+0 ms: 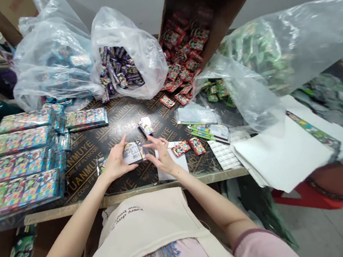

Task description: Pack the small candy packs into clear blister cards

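Observation:
My left hand (pixel 116 162) holds a small foil packet (pixel 132 153), its white barcode label facing up. My right hand (pixel 162 156) has its fingers apart, the fingertips at that packet's right end. Below my right palm lies a white paper sheet (pixel 173 165). A colourful packet (pixel 145 126) lies just beyond my hands on the dark printed plywood board (pixel 118 126). Two red packets (pixel 181 147) (pixel 197 145) lie to the right of the paper.
Plastic bags of purple packets (pixel 118 66) and green packets (pixel 262 54) stand at the back, beside a cardboard box (pixel 232 8) spilling red packets. Wrapped stacks of packets (pixel 17 172) fill the left side. White sheets (pixel 282 152) lie on the right, and the board's front edge (pixel 130 196) runs before me.

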Demonstrator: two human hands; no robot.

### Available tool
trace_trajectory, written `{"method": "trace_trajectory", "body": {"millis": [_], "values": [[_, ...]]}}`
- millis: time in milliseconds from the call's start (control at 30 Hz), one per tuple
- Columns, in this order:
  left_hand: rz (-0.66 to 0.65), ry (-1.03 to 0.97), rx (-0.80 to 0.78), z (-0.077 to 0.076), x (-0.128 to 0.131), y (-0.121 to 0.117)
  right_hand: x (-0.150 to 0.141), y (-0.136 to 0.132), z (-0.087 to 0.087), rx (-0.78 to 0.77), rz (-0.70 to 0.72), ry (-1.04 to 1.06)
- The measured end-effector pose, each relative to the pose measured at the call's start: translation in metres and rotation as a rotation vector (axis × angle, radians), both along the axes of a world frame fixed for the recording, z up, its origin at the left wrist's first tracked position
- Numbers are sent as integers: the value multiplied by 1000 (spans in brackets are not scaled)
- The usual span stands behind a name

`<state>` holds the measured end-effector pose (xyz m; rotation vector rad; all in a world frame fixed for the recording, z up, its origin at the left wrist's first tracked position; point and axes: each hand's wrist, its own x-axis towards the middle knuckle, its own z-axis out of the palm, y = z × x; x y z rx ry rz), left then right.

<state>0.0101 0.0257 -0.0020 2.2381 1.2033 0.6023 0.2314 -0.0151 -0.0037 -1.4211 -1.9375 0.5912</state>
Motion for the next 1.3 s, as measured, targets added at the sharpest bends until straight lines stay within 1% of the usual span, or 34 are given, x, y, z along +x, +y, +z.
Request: {"method": "trace_trajectory", "body": {"millis": [67, 100, 133, 200, 267, 333, 367, 433, 500, 567, 600, 667, 700, 733, 767, 867, 900, 967, 1067, 1133, 1200, 1233, 1300], "values": [[-12, -8, 5, -3, 6, 0, -2, -5, -1, -46, 32, 21], [-12, -6, 6, -5, 8, 0, 0, -6, -1, -53, 20, 33], [-10, 7, 9, -7, 10, 1, 6, -4, -1, -45, -23, 41], [-5, 77, 11, -11, 13, 3, 26, 4, -3, 1, -186, 30], [-16, 207, 8, -15, 14, 5, 55, 19, -8, 52, -371, -29], [-47, 376, 0, -16, 15, 6, 89, 41, -17, 62, -501, -130], [-69, 457, 0, -16, 15, 6, 105, 55, -22, 49, -540, -189], [-134, 580, 12, -13, 18, 7, 135, 87, -33, 9, -589, -302], [-198, 647, 21, -9, 22, 8, 158, 122, -38, -13, -602, -394], [-239, 683, 8, -5, 25, 11, 176, 152, -38, -4, -642, -451], [-243, 696, -3, -4, 27, 12, 185, 165, -36, 6, -686, -463], [-233, 712, -25, -2, 28, 15, 200, 183, -32, 31, -819, -474], [-224, 714, -32, -2, 29, 16, 207, 188, -31, 44, -859, -484], [-215, 713, -38, -2, 29, 18, 213, 192, -30, 56, -865, -500], [-207, 709, -42, -2, 29, 19, 217, 193, -31, 65, -836, -520], [-196, 698, -59, -2, 31, 23, 224, 194, -39, 65, -639, -561], [-194, 697, -65, -3, 32, 24, 225, 195, -42, 60, -599, -567], [-187, 684, -73, -6, 34, 26, 225, 196, -48, 34, -577, -586], [-154, 596, -71, -12, 34, 27, 227, 197, -50, -48, -633, -578], [-126, 509, -86, -17, 30, 27, 224, 193, -44, -62, -674, -516], [-83, 406, -128, -18, 27, 26, 209, 180, -34, -13, -649, -384], [-46, 329, -158, -17, 26, 26, 197, 169, -27, 23, -591, -285], [65, 94, -245, -13, 30, 27, 161, 142, -13, 85, -386, -55]]}}
